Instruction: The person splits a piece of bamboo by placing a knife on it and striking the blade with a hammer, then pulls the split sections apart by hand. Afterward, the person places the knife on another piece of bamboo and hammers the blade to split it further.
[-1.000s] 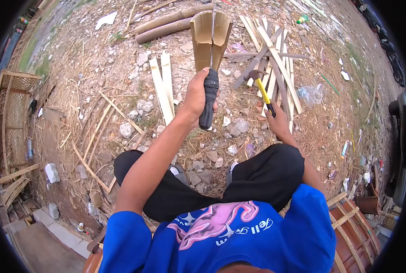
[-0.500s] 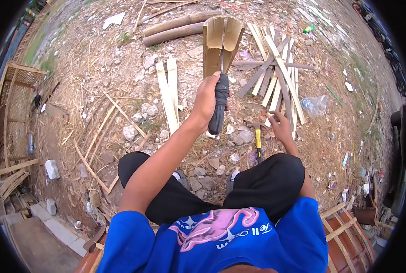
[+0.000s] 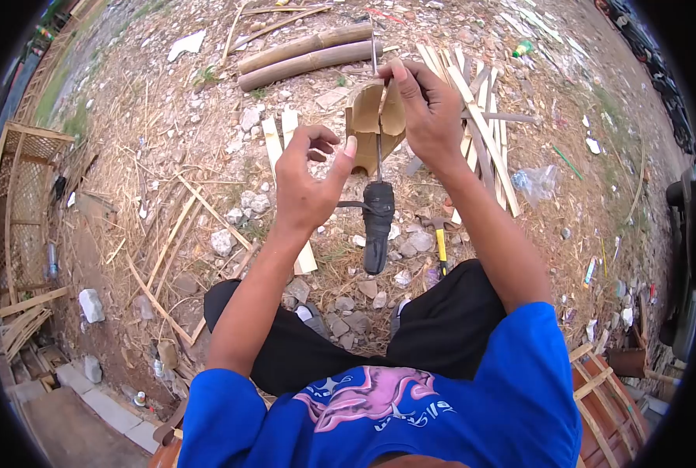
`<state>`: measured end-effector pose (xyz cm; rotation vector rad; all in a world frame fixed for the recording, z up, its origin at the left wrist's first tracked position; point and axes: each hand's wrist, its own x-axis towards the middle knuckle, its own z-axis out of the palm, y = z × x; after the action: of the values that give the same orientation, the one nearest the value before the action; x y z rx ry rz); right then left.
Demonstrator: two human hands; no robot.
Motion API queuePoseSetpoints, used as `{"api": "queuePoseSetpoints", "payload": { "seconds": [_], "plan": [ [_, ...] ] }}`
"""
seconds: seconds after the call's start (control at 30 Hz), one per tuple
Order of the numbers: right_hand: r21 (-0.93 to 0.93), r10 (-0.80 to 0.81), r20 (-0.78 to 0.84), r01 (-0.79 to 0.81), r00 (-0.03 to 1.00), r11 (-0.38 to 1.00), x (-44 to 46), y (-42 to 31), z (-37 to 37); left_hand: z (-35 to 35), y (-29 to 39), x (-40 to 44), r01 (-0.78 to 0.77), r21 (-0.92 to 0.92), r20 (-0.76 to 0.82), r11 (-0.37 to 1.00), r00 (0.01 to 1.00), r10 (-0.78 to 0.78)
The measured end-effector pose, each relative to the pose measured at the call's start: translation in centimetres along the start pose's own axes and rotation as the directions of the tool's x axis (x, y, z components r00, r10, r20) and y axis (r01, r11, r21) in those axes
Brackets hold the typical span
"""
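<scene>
A large split piece of bamboo stands in front of me, with a long thin blade lodged in its split. The blade's knife handle, wrapped in black, points toward me, and a loose strip sticks out to its left. At the bamboo's upper end, my right hand pinches what looks like a thin brown stick beside the blade. My left hand hovers left of the bamboo, fingers curved and apart, holding nothing. A claw hammer with a yellow and black handle lies near my right knee.
Bamboo slats are heaped on the right, and pale strips lie to the left. Two bamboo poles rest farther out. Stones, thin sticks and a plastic bag litter the ground. A woven lattice frame stands far left.
My left hand has let go of the knife handle and moved left. My right hand has risen from beside the hammer to the bamboo's top. The bamboo and knife now sit lower in view.
</scene>
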<state>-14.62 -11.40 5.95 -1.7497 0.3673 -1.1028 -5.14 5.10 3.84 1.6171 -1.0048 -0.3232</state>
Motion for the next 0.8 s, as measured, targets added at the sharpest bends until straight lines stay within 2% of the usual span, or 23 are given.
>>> {"api": "queuePoseSetpoints", "payload": {
  "seconds": [0.03, 0.07, 0.13, 0.23, 0.33, 0.37, 0.47, 0.5, 0.6, 0.7, 0.8],
  "plan": [
    [0.012, -0.008, 0.017, 0.008, 1.000, 1.000, -0.5, -0.1, 0.2, -0.3, -0.7, 0.9, -0.300, 0.040, -0.113, 0.953, 0.946, 0.303],
    [0.026, -0.017, 0.031, 0.016, 0.999, 1.000, -1.0, -0.1, 0.4, -0.7, -1.1, 1.9, -0.420, 0.074, -0.036, 0.905, 0.905, 0.423],
    [0.035, -0.065, 0.023, 0.064, 0.998, 0.997, -1.7, 0.0, 0.7, 0.0, -0.1, 3.0, -0.426, -0.090, -0.021, 0.900, 0.905, 0.426],
    [0.031, -0.101, -0.015, 0.102, 0.995, 0.994, -2.1, 0.2, 1.0, 1.4, -0.2, 3.4, -0.341, -0.262, 0.055, 0.903, 0.929, 0.367],
    [0.124, 0.008, -0.151, 0.011, 0.988, 0.992, -1.7, -0.9, 1.8, 2.8, -0.3, 4.0, -0.206, -0.398, 0.019, 0.894, 0.972, 0.232],
    [0.109, 0.038, -0.164, -0.021, 0.986, 0.994, -1.6, -0.6, 1.6, 3.1, -0.2, 4.4, -0.212, -0.397, -0.005, 0.893, 0.974, 0.228],
    [0.065, 0.028, -0.303, -0.009, 0.953, 0.998, -1.3, 0.1, 2.1, 3.9, -0.8, 6.6, -0.342, -0.319, -0.007, 0.884, 0.934, 0.358],
    [0.040, -0.007, -0.286, 0.019, 0.958, 0.999, -1.1, 0.5, 1.8, 4.0, -0.8, 7.5, -0.453, -0.178, -0.002, 0.873, 0.888, 0.460],
    [0.075, 0.045, -0.338, -0.021, 0.940, 0.997, 0.0, 0.6, 1.6, 5.4, -1.3, 8.6, -0.465, -0.164, -0.049, 0.870, 0.885, 0.464],
    [0.062, 0.096, -0.379, -0.078, 0.920, 0.995, 1.2, 0.7, 1.1, 6.3, -0.9, 9.3, -0.514, 0.020, -0.065, 0.858, 0.855, 0.514],
    [-0.014, 0.002, -0.384, -0.008, 0.923, 1.000, 2.4, 1.8, 0.6, 6.6, -0.7, 9.9, -0.539, 0.125, -0.092, 0.833, 0.829, 0.551]
  ]
}}
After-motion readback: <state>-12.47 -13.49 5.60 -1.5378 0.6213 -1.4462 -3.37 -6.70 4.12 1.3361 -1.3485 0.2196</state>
